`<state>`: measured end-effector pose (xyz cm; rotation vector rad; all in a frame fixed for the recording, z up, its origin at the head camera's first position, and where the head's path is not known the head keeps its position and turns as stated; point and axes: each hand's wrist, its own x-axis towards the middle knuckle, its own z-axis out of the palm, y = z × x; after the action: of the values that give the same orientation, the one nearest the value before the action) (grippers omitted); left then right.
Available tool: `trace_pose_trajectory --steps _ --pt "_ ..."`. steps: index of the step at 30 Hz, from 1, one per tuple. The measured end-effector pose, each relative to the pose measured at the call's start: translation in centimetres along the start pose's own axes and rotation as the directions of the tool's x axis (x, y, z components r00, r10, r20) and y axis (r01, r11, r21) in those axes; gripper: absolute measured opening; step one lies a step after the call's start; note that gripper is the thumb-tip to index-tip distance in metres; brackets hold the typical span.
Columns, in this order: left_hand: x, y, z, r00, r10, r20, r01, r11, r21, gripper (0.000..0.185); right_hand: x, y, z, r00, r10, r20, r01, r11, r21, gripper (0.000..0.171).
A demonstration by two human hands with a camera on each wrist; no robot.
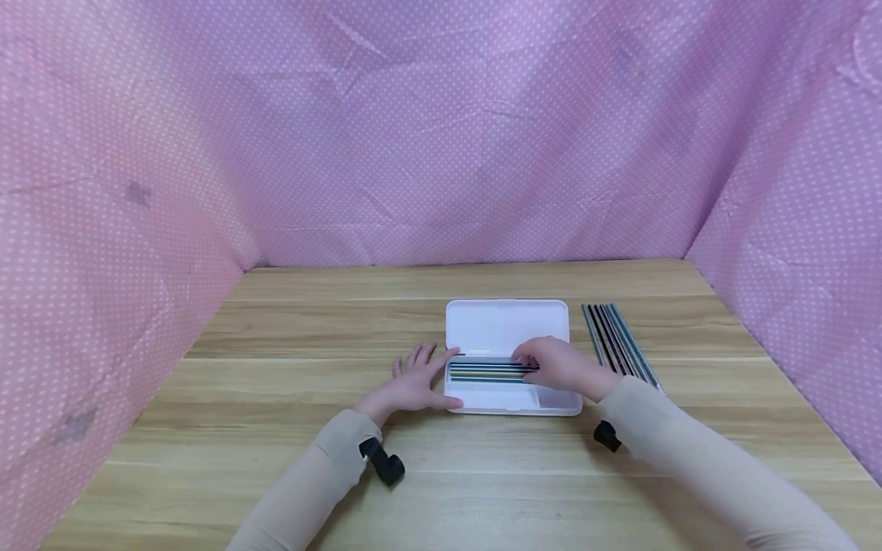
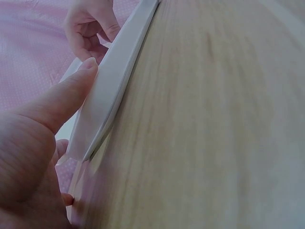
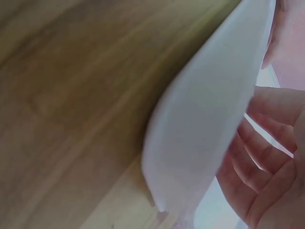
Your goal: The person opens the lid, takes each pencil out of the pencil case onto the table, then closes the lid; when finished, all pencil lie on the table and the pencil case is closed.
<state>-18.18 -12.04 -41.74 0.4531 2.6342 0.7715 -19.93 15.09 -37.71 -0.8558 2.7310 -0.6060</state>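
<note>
An open white pencil case [image 1: 506, 399] lies on the table with its lid laid back. Several thin dark, gold and teal pencils [image 1: 485, 372] lie lengthwise in its tray. My left hand [image 1: 413, 386] is at the case's left end, fingers spread; its thumb [image 2: 71, 93] rests along the front rim. Reaching over the tray's right part, my right hand [image 1: 558, 363] has its fingers [image 3: 267, 148] curled down at the pencils' right ends. It appears to pinch a dark pencil between thumb and fingers; the fingertips are partly hidden by the case wall.
More dark and blue-green pencils [image 1: 623, 344] lie side by side to the right of the case, partly behind the right forearm. The wooden table [image 1: 310, 329] ends at pink dotted cloth [image 1: 441, 153] at the back and sides. Black straps with cameras sit on both wrists.
</note>
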Motion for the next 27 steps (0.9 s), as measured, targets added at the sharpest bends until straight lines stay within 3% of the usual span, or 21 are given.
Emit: trace_pose_trajectory --steps 4,13,27 --pt "0.05 -0.08 0.01 1.0 0.005 0.0 -0.005 1.0 -0.003 0.09 -0.03 -0.36 -0.05 1.0 -0.025 -0.005 0.025 0.998 -0.054 0.03" --pt "0.01 -0.05 -0.06 1.0 0.005 0.001 -0.005 1.0 -0.002 0.09 0.44 -0.14 0.14 1.0 0.021 0.015 -0.019 0.994 -0.105 0.033" --pt "-0.02 0.04 -0.22 1.0 0.009 0.01 -0.009 1.0 -0.004 0.089 0.93 -0.01 -0.31 0.997 -0.054 0.053 0.062 0.983 -0.174 0.03"
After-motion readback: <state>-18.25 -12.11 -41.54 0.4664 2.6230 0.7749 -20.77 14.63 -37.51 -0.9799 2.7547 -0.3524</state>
